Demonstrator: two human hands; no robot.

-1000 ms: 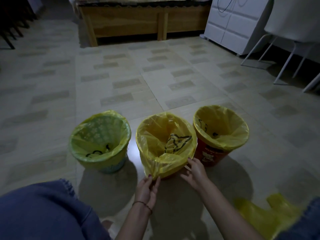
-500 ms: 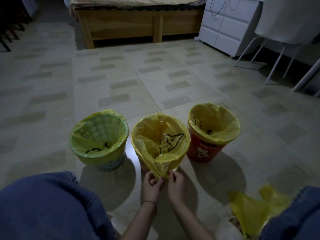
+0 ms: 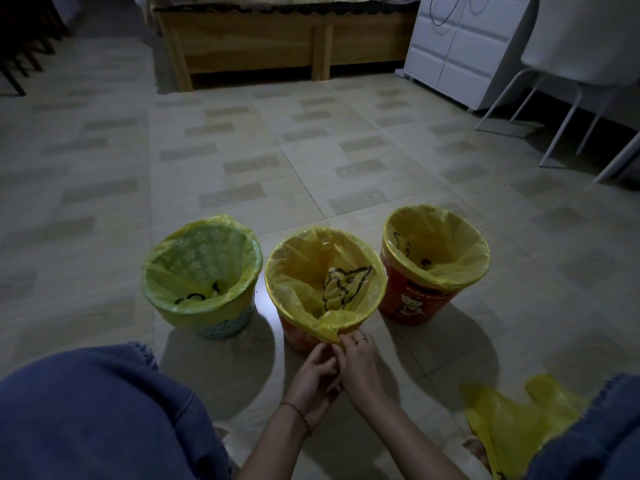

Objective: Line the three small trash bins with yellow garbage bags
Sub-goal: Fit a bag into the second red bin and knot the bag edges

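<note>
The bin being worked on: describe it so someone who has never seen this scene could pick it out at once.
On the tiled floor in front of the wooden bed frame, three small bins stand in a row. It is the middle bin, orange-sided. Unlike the green bin and red bin, its yellow bag is gathered at the near rim, pinched by the left hand and right hand.
</note>
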